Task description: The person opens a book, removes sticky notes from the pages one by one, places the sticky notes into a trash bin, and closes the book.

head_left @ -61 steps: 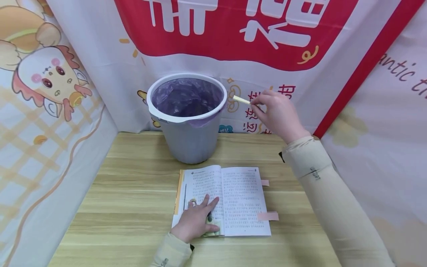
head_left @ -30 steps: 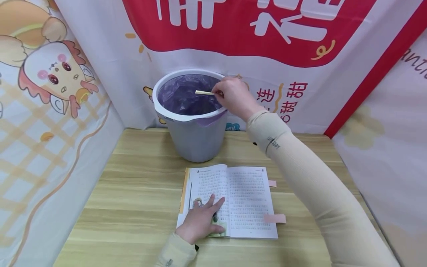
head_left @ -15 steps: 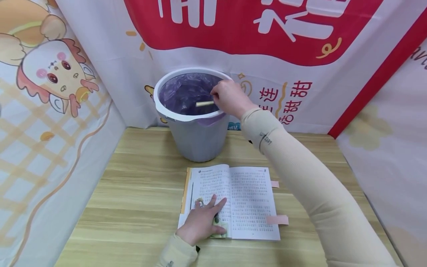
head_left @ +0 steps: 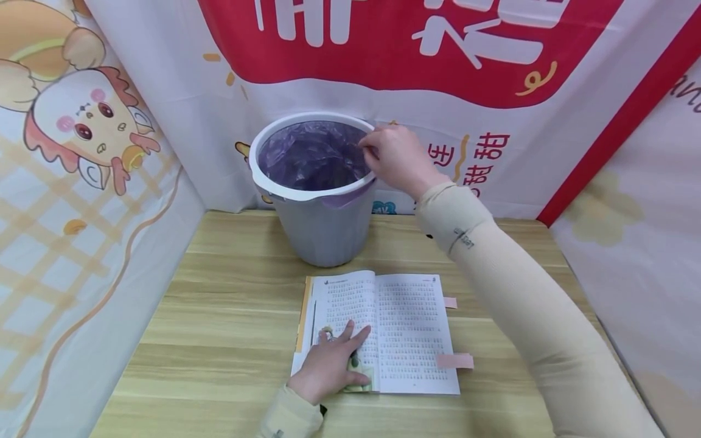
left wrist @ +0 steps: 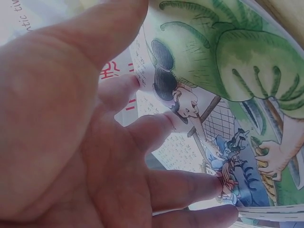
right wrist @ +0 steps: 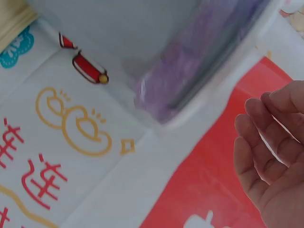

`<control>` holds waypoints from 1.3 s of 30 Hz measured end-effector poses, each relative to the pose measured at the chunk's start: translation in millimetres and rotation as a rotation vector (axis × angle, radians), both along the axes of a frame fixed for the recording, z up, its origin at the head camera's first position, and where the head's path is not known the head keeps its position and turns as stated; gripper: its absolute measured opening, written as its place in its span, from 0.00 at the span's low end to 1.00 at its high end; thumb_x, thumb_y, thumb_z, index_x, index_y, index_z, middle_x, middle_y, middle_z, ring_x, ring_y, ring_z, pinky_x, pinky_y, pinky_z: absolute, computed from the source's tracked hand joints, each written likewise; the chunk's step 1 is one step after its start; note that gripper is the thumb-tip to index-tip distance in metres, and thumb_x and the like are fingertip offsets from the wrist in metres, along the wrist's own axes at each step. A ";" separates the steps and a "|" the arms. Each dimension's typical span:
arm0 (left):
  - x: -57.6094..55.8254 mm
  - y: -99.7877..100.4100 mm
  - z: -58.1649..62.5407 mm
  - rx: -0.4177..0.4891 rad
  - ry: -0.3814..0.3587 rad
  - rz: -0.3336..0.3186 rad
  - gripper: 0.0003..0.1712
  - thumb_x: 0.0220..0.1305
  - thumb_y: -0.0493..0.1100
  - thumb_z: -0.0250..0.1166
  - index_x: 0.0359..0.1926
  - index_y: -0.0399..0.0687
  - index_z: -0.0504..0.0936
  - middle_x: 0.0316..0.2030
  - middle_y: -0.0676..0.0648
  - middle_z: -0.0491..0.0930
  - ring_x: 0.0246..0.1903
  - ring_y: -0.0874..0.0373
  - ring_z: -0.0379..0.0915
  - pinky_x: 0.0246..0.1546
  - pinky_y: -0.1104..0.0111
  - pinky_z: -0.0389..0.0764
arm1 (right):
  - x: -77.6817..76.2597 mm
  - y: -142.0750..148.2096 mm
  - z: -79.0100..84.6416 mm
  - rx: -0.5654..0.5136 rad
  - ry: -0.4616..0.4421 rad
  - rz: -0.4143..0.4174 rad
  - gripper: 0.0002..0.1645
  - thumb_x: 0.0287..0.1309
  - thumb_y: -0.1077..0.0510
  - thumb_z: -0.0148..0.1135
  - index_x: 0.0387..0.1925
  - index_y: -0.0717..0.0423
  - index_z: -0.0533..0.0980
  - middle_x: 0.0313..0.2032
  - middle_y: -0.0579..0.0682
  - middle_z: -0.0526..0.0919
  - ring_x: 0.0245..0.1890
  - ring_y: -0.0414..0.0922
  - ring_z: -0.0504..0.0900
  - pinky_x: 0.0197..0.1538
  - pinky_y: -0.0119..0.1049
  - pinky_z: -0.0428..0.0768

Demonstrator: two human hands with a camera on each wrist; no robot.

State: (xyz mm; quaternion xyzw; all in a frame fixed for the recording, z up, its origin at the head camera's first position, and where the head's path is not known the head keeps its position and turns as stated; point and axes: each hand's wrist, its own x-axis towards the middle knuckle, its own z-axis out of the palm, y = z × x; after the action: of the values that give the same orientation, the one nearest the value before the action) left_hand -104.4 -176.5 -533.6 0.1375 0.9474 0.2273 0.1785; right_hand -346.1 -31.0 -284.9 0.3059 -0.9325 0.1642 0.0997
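Note:
My left hand (head_left: 330, 367) lies with spread fingers on the left page of an open book (head_left: 413, 331), over a coloured illustration (left wrist: 247, 71). In the left wrist view its fingertips touch the printed paper. At the right rim of a grey bin (head_left: 323, 234) with a purple liner (head_left: 306, 155), my right hand (head_left: 398, 157) hovers with loosely bent fingers. Nothing shows between those fingers in the right wrist view, where the hand (right wrist: 275, 156) is beside the bin's pale rim (right wrist: 228, 80). The pale yellow strip seen earlier is out of sight.
Two pink sticky tabs jut from the book's right edge, an upper tab (head_left: 450, 302) and a lower tab (head_left: 456, 361). Book and bin stand on a wood-grain table (head_left: 219, 340). Printed cloth (head_left: 454, 67) hangs behind the bin and along both sides.
My right hand carried the pale yellow strip left over the bin and let it go, then drew back slightly right. The left hand has stayed on the book.

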 end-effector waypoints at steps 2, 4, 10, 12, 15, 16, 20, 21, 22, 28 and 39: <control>0.2 0.6 -0.7 -0.002 0.000 -0.001 0.54 0.47 0.67 0.73 0.75 0.65 0.62 0.73 0.41 0.59 0.59 0.15 0.56 0.49 0.34 0.72 | 6.2 12.8 0.9 -0.028 0.011 -0.006 0.17 0.68 0.56 0.59 0.54 0.58 0.82 0.49 0.55 0.84 0.51 0.50 0.79 0.55 0.41 0.79; 0.2 1.2 -1.0 -0.005 0.006 -0.005 0.54 0.47 0.67 0.73 0.75 0.65 0.62 0.73 0.41 0.59 0.59 0.15 0.57 0.49 0.34 0.73 | 12.6 27.2 -0.1 -0.058 0.044 -0.004 0.17 0.67 0.57 0.60 0.53 0.59 0.83 0.48 0.55 0.84 0.50 0.50 0.80 0.54 0.42 0.80; -0.3 2.4 1.2 0.007 0.004 -0.012 0.54 0.47 0.66 0.73 0.75 0.63 0.63 0.72 0.39 0.60 0.58 0.14 0.57 0.46 0.36 0.75 | 36.1 74.5 -15.6 -0.121 0.169 0.009 0.14 0.64 0.60 0.63 0.48 0.61 0.84 0.37 0.55 0.84 0.37 0.50 0.80 0.43 0.44 0.81; -0.4 2.7 3.2 0.016 -0.003 -0.013 0.54 0.47 0.65 0.74 0.75 0.63 0.63 0.72 0.39 0.60 0.58 0.14 0.57 0.46 0.36 0.76 | 45.3 88.7 -23.8 -0.119 0.160 -0.013 0.14 0.64 0.60 0.64 0.49 0.60 0.84 0.39 0.55 0.85 0.37 0.50 0.81 0.42 0.44 0.81; -0.4 2.7 5.0 0.022 -0.005 -0.017 0.54 0.47 0.65 0.73 0.75 0.62 0.63 0.72 0.38 0.59 0.58 0.13 0.57 0.45 0.37 0.76 | 60.5 108.8 -39.4 -0.123 0.140 -0.040 0.14 0.63 0.61 0.65 0.49 0.59 0.84 0.40 0.55 0.85 0.36 0.50 0.81 0.40 0.44 0.82; -0.3 2.5 4.9 0.023 -0.006 -0.018 0.54 0.47 0.65 0.73 0.75 0.62 0.62 0.72 0.39 0.59 0.58 0.13 0.56 0.45 0.37 0.76 | 66.3 114.9 -45.1 -0.132 0.137 -0.045 0.14 0.63 0.62 0.65 0.49 0.60 0.84 0.40 0.55 0.85 0.35 0.50 0.81 0.39 0.44 0.82; -0.5 1.4 3.5 0.018 -0.005 -0.021 0.55 0.47 0.66 0.73 0.75 0.63 0.61 0.73 0.39 0.58 0.57 0.12 0.56 0.44 0.38 0.77 | 88.8 138.9 -74.6 -0.166 0.158 -0.049 0.13 0.59 0.67 0.66 0.46 0.62 0.84 0.39 0.56 0.86 0.37 0.52 0.83 0.41 0.46 0.83; -0.5 1.2 3.3 0.021 -0.006 -0.020 0.55 0.47 0.66 0.73 0.75 0.64 0.61 0.73 0.39 0.58 0.57 0.12 0.56 0.44 0.37 0.77 | 94.5 144.7 -82.9 -0.172 0.163 -0.050 0.13 0.58 0.68 0.67 0.45 0.63 0.84 0.40 0.57 0.86 0.38 0.53 0.84 0.42 0.48 0.83; -0.6 1.1 3.0 0.023 -0.006 -0.019 0.55 0.47 0.66 0.73 0.75 0.64 0.61 0.73 0.39 0.58 0.57 0.12 0.56 0.44 0.37 0.77 | 99.7 150.4 -91.9 -0.178 0.169 -0.050 0.12 0.57 0.68 0.67 0.44 0.63 0.85 0.40 0.58 0.86 0.39 0.54 0.85 0.42 0.49 0.83; -1.1 0.6 3.2 0.039 -0.020 -0.007 0.55 0.47 0.65 0.73 0.75 0.64 0.61 0.73 0.39 0.57 0.57 0.11 0.55 0.44 0.35 0.76 | 128.4 179.6 -142.4 -0.178 0.113 -0.079 0.12 0.54 0.68 0.70 0.42 0.63 0.85 0.37 0.56 0.86 0.36 0.52 0.85 0.38 0.49 0.84; -2.7 3.3 2.3 0.057 -0.034 0.002 0.55 0.48 0.64 0.73 0.76 0.62 0.60 0.74 0.38 0.55 0.57 0.11 0.54 0.45 0.33 0.74 | 171.5 206.9 -205.4 -0.120 -0.077 -0.138 0.14 0.51 0.67 0.73 0.42 0.60 0.86 0.40 0.54 0.87 0.39 0.52 0.85 0.41 0.50 0.84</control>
State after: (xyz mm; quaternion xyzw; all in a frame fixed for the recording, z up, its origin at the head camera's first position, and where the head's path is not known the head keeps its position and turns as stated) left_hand -107.1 -173.2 -531.3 0.1377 0.9374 0.2570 0.1905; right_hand -174.6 175.9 -490.3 0.2281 -0.9429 0.2243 0.0932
